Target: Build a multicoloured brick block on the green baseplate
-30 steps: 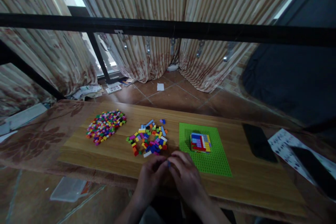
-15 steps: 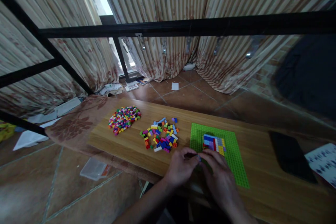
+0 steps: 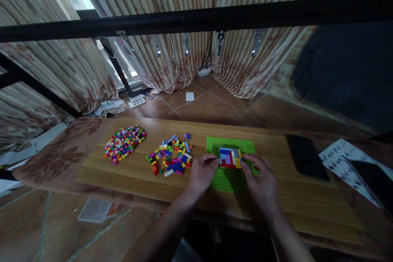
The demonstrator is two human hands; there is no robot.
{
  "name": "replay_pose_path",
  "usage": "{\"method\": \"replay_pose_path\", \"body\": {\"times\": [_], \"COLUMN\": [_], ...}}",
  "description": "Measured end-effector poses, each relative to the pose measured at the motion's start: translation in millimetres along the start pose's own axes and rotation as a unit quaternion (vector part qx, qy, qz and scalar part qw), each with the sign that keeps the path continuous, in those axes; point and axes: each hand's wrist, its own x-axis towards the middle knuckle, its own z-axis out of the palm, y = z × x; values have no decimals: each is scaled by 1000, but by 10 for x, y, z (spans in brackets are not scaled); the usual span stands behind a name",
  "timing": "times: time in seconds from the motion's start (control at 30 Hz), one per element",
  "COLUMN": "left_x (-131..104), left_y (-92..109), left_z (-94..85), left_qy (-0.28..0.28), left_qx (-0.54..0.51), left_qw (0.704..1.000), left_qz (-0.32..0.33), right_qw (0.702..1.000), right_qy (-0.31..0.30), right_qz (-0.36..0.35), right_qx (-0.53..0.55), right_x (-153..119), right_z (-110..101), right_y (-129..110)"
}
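Left hand [image 3: 201, 174]: the fingertips bunch at the left side of the brick model [image 3: 230, 157]; whether they clamp a piece cannot be told. Right hand [image 3: 262, 180]: thumb and forefinger stand slightly apart at the model's right side; firm pressure cannot be confirmed.

The model sits on the green studded baseplate [image 3: 221, 182], toward its right edge. A strip of studs remains visible between the model and the back edge, and a wider one in front. The left hand spans the baseplate's left edge; the right hand covers much of the right edge. Both palms face inward, and the forearms cross the front edge of the wooden board [image 3: 291, 196], spreading apart toward the wearer.

The baseplate's back edge lies just inside the board's back edge. To the left, a narrow gap of wood separates the baseplate from the loose bricks [image 3: 175, 167]; beyond these, a second gap leads to the small-brick pile [image 3: 125, 143], near the board's back-left corner. To the right, a broader band of wood extends to the black tablet-like slab [image 3: 307, 157] along the right end. A black rail [image 3: 196, 20] crosses beyond the board.
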Motion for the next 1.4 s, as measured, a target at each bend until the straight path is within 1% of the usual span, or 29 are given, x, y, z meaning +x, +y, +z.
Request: {"method": "replay_pose_path", "body": {"times": [0.13, 0.27, 0.4, 0.53, 0.63, 0.77, 1.13, 1.4], "left_x": [28, 58, 79, 93, 95, 90, 83, 92], "left_y": [-32, -73, -79, -35, 4, 35, 99, 77], "left_z": [73, 102, 119, 138, 136, 114, 86, 70], "left_qy": [11, 12, 19, 16, 14, -7, -24, -31], "left_qx": [5, 13, 54, 92, 112, 120, 114, 113], "left_qw": [1000, 1000, 998, 996, 994, 993, 993, 993], "left_qz": [16, 22, 18, 3, 1, 6, -20, -20], "right_qw": [1000, 999, 999, 998, 997, 996, 995, 996], "right_qy": [-10, -11, -14, -31, -27, -21, -17, -12], "right_qz": [14, 19, 28, 38, 57, 80, 87, 73], "right_qx": [22, 29, 30, 35, 37, 40, 47, 48], "right_x": [0, 7, 28, 41, 45, 53, 72, 69], "right_z": [55, 91, 118, 167, 211, 251, 278, 287], "right_y": [67, 79, 74, 45, 4, -47, -69, -67]}}
